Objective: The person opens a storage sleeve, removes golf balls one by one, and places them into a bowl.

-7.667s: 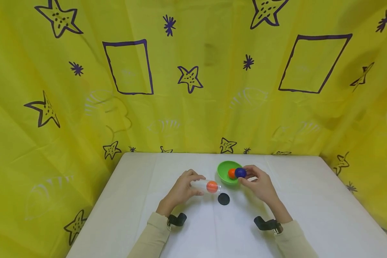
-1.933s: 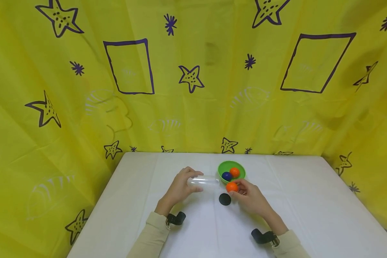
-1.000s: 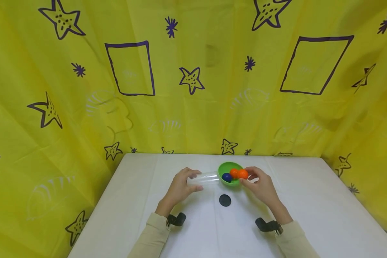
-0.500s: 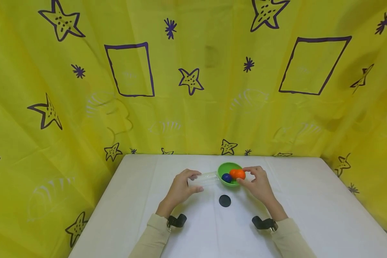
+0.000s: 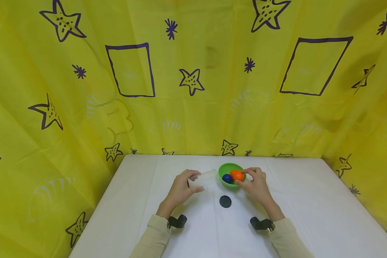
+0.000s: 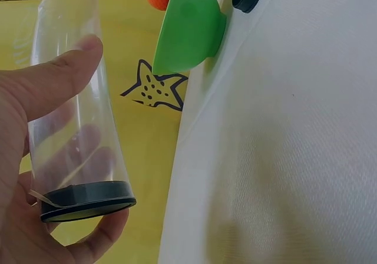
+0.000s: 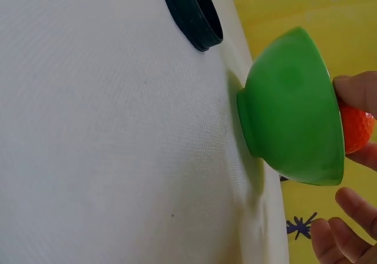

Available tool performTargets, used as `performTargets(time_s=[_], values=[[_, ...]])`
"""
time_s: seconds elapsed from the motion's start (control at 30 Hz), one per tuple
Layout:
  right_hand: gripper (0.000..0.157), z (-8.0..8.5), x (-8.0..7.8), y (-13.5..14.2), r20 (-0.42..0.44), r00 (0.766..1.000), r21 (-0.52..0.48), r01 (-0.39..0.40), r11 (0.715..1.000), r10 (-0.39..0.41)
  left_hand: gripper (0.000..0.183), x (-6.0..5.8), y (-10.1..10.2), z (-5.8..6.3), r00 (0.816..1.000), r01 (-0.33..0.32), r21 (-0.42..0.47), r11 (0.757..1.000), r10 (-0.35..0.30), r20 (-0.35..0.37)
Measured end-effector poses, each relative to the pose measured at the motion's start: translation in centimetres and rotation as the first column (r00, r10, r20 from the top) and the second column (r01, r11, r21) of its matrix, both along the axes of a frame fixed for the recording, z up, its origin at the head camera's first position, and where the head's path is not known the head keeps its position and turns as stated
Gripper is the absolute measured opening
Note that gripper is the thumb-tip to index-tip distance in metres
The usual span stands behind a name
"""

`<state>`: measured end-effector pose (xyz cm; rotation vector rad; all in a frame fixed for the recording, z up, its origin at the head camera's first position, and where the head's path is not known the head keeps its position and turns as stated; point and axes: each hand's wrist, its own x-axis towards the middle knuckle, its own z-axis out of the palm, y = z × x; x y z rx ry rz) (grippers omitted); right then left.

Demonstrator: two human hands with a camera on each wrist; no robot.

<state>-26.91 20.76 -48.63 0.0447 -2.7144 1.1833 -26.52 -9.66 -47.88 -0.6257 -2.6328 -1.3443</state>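
Observation:
My left hand (image 5: 180, 187) grips a clear plastic tube (image 6: 65, 16) round its side. Nothing shows inside the tube. A dark cap (image 6: 88, 198) closes the end nearest the palm, and the other end points at the bowl, tipped slightly up. Thumb and finger of my right hand (image 5: 258, 183) pinch an orange golf ball (image 7: 356, 131) at the right rim of a small green bowl (image 7: 288, 111). Inside the bowl lie a dark blue ball (image 5: 227, 178) and another orange ball (image 5: 233, 173), partly behind the held one.
A round black lid (image 5: 225, 201) lies on the white tablecloth (image 5: 200, 233) in front of the bowl. A yellow curtain (image 5: 193, 118) with drawn stars hangs behind the table and along both sides.
Earlier the tube held an orange ball and my right hand a blue one; the blue ball went into the bowl. My right hand then brought an orange ball from the tube's mouth down into the bowl.

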Motion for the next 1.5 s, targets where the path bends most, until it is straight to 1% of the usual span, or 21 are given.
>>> performTargets(time_s=[0.13,0.37,0.5,0.6,0.77,0.9,1.0,1.1,1.23,1.33,1.43,1.5], values=[[0.047,-0.2,0.0,0.0,0.005,1.000,-0.006,-0.004,1.000,0.004,0.051,-0.1,0.1,0.0,1.000,-0.005,0.000,1.000,0.005,0.003],[0.034,0.0,-0.2,0.1,0.021,1.000,-0.020,0.006,1.000,-0.005,0.050,-0.1,0.1,-0.1,1.000,-0.008,0.002,1.000,0.008,0.012],[0.032,0.2,0.0,0.2,0.033,0.999,-0.030,0.006,1.000,-0.005,0.051,-0.1,0.2,0.0,1.000,-0.001,0.014,1.000,0.001,0.015],[0.032,0.3,0.2,0.2,0.027,1.000,-0.042,0.012,0.999,-0.011,0.051,0.0,0.3,0.0,1.000,0.007,0.023,1.000,-0.007,0.016],[0.030,0.7,0.5,0.1,0.016,1.000,-0.053,0.023,0.998,-0.022,0.048,0.0,0.6,-0.1,0.999,0.009,0.022,1.000,-0.010,0.038],[0.028,1.1,0.7,0.0,-0.019,1.000,-0.056,0.005,0.998,-0.006,0.048,0.0,0.8,-0.3,0.998,0.011,0.040,0.999,-0.014,0.067],[0.029,1.5,1.0,0.0,-0.050,0.999,-0.051,-0.019,0.999,0.016,0.048,0.1,1.0,-0.3,0.995,0.005,0.046,0.999,-0.009,0.096],[0.030,1.7,1.2,0.1,-0.068,0.996,-0.038,-0.053,0.998,0.050,0.047,0.2,1.1,-0.5,0.992,-0.013,0.031,0.999,0.009,0.125],[0.028,1.9,1.5,0.4,-0.084,0.989,-0.036,-0.129,0.991,0.125,0.043,0.4,1.2,-0.6,0.989,-0.022,0.016,1.000,0.020,0.148],[0.025,2.1,1.7,0.7,-0.063,0.981,-0.045,-0.188,0.981,0.185,0.043,0.4,1.2,-0.7,0.989,-0.025,0.015,1.000,0.023,0.149],[0.026,2.4,1.9,1.1,-0.022,0.973,-0.042,-0.229,0.973,0.228,0.043,0.3,1.4,-0.9,0.986,-0.051,0.018,0.999,0.047,0.159],[0.027,2.6,2.0,1.4,0.003,0.969,-0.033,-0.247,0.968,0.247,0.045,0.2,1.4,-1.0,0.986,-0.069,0.014,0.998,0.066,0.152]])
